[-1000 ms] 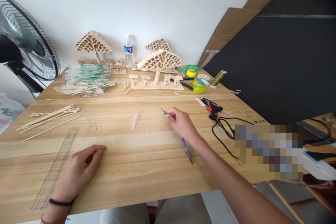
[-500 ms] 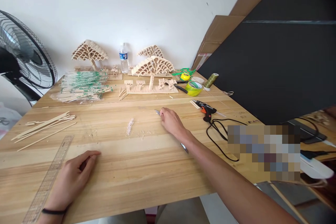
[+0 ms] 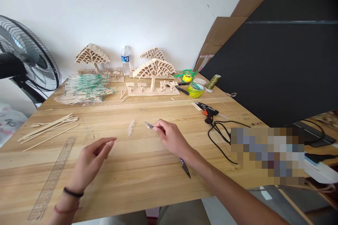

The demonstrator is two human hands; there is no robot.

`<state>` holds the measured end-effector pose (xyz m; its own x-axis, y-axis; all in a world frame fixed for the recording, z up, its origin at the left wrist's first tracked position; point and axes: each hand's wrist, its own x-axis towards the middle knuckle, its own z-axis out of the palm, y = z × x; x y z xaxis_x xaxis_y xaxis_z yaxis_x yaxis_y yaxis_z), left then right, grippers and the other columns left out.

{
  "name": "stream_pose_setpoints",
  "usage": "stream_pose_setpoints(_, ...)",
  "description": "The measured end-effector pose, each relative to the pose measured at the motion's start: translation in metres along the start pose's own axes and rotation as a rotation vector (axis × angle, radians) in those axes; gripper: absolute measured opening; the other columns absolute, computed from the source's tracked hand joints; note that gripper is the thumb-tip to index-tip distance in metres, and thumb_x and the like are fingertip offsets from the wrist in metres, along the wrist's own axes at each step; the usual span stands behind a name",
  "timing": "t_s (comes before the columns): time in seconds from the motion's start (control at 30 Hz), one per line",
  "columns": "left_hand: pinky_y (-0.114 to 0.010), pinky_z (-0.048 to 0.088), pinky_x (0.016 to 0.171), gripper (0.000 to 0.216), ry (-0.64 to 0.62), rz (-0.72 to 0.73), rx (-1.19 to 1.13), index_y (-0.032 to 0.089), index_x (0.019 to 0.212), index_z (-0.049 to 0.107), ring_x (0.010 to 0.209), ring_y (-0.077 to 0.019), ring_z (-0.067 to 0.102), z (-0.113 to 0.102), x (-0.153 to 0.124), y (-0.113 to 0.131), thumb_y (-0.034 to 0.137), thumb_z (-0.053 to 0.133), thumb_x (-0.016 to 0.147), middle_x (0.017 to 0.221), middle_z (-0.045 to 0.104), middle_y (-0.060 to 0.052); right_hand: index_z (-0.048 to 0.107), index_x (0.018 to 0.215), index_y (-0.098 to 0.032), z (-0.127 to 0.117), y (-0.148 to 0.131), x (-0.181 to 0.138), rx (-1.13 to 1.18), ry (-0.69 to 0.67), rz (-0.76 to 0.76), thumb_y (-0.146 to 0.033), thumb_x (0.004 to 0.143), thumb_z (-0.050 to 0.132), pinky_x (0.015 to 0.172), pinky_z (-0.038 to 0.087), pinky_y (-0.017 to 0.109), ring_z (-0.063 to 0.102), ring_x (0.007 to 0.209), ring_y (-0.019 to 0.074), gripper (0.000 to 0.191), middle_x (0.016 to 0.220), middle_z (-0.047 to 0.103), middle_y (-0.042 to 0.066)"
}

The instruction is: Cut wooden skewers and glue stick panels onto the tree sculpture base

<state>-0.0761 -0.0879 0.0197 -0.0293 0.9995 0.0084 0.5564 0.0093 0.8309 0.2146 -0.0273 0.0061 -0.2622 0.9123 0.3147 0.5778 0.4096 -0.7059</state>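
My right hand (image 3: 171, 137) is closed round a craft knife (image 3: 149, 125) whose blade points left, with the purple handle end sticking out behind my wrist. The blade tip is just right of a small pile of pale shavings (image 3: 131, 128) on the wooden table (image 3: 137, 168). My left hand (image 3: 91, 161) hovers over the table with fingers loosely apart and nothing in it, a little left of the shavings. A clear ruler (image 3: 52, 177) lies to its left.
Loose wooden sticks (image 3: 49, 126) lie at the left, bagged sticks (image 3: 86, 89) behind them. Stick-built umbrella models (image 3: 153, 72), a water bottle (image 3: 125, 60), yellow tape (image 3: 194, 90), a thread spool (image 3: 213, 82) and a glue gun (image 3: 208, 110) with its cord stand further back. A fan (image 3: 26, 59) stands left, a black board (image 3: 277, 66) right.
My right hand has drawn the knife left and nearer to me, toward the shavings. My left hand has lifted off the table and moved right, fingers spreading.
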Motion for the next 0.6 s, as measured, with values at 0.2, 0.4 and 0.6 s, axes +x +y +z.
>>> stream_pose_setpoints(0.2,-0.023,0.036,0.048,0.05,-0.272,0.04,-0.345,0.015,0.098,0.076,0.049,-0.0079,0.042,0.059,0.054,0.055,0.061,0.07,0.08,0.067,0.059,0.001,0.059,0.081,-0.021,0.008,-0.028,-0.011,0.153,0.033,0.016,-0.022,0.096,0.051,0.061,0.038,0.024,0.048,0.058,0.0132,0.017,0.063,0.054,-0.005)
stream_pose_setpoints(0.4,-0.023,0.035,0.046,0.046,-0.364,0.025,-0.404,0.017,0.064,0.063,0.046,-0.01,0.048,0.08,0.068,0.047,0.059,0.069,0.081,0.05,0.055,0.001,0.06,0.082,-0.02,0.014,-0.024,-0.015,0.13,0.118,0.017,-0.02,0.096,0.051,0.065,0.041,0.024,0.052,0.062,0.014,0.017,0.068,0.059,-0.003)
stream_pose_setpoints(0.6,-0.026,0.048,0.053,0.039,-0.342,0.124,-0.426,0.016,0.07,0.068,0.052,-0.0128,0.056,0.087,0.066,0.041,0.053,0.07,0.082,0.058,0.064,-0.002,0.062,0.086,-0.02,0.016,-0.022,-0.009,0.117,0.213,0.073,-0.022,0.096,0.052,0.064,0.044,0.024,0.057,0.064,0.0142,0.015,0.074,0.067,0.0)
